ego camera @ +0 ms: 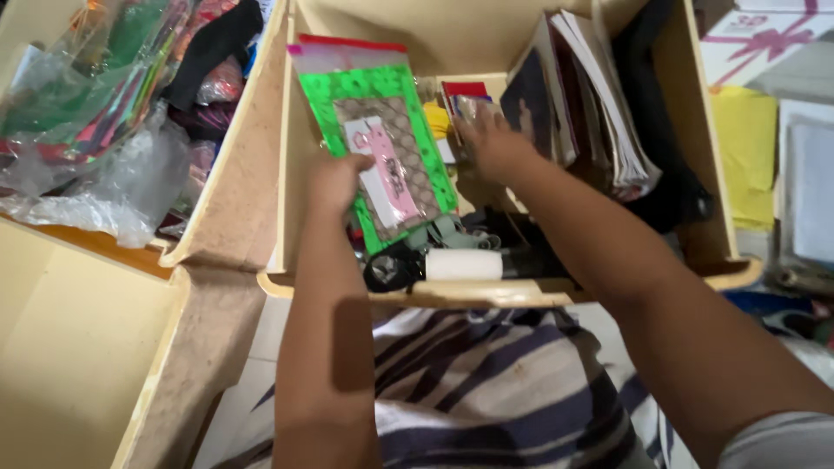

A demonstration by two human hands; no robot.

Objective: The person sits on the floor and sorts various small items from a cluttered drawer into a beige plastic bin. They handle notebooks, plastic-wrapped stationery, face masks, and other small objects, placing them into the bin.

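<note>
Head view, left to right. Far left: heap of clear plastic bags (95, 130) with coloured stuff inside, sat in an open pale wooden drawer (228, 156) next to the one being worked in. Centre: second pale wooden drawer (721, 260) pulled out over the person's striped lap.

Left hand (334, 182) was closed on the lower left edge of a flat packet (382, 139): green patterned border, brown middle, pink tag, clear top strip with red edge. Thumb on its front, fingers hidden behind. Packet was held tilted upright inside the drawer's left half, above the clutter.

Below it at the drawer's front edge: a white roll (463, 265) lying sideways, a black round item (393, 269) just left of it, touching or nearly so.

Right hand (493, 143) was deeper in the drawer, palm down, fingers loosely spread onto small items near a red card (465, 89). Couldn't tell if it gripped anything.

Right of that hand: stack of books or booklets (582, 95) leaning on edge, dark cloth (660, 130) against the right wall.

Outside the drawer, far right: yellow sheet (745, 148) and white paper (808, 182).
</note>
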